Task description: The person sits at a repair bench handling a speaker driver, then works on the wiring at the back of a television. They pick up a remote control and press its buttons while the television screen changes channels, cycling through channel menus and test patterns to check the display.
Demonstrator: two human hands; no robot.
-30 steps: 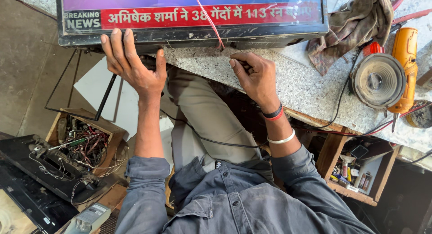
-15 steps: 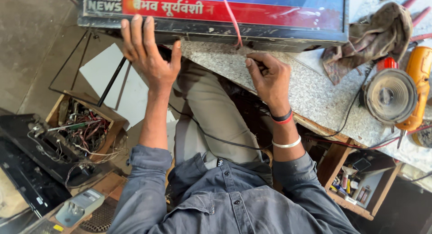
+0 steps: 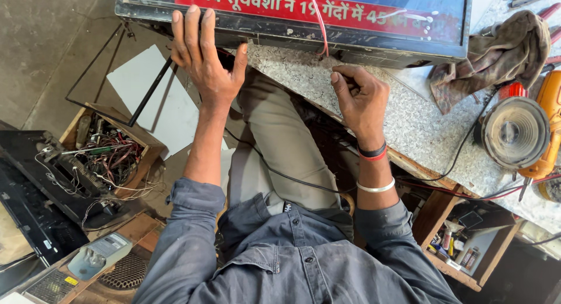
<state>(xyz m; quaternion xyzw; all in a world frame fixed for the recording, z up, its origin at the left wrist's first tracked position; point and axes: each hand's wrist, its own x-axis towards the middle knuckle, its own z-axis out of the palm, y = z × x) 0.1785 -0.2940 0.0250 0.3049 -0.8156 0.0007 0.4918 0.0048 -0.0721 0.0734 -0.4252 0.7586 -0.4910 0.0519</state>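
Gripping the lower edge of a flat television (image 3: 362,23) at the top of the frame, the left hand (image 3: 204,61) lies spread open, fingers flat on the glossy black plastic frame and thumb hooked beneath it. At centre, the right hand (image 3: 359,96) is curled nearly closed, thumb and forefinger pinched at the end of a thin red wire (image 3: 319,20) that hangs down across the lit screen. The set rests on a speckled grey stone counter (image 3: 409,134) running toward the right of the frame. On that counter, at upper right, lies a crumpled brown rag (image 3: 497,52); below it sits a round, dusty speaker cone (image 3: 514,131). At left, a shallow wooden box (image 3: 108,152) holds tangled wires.
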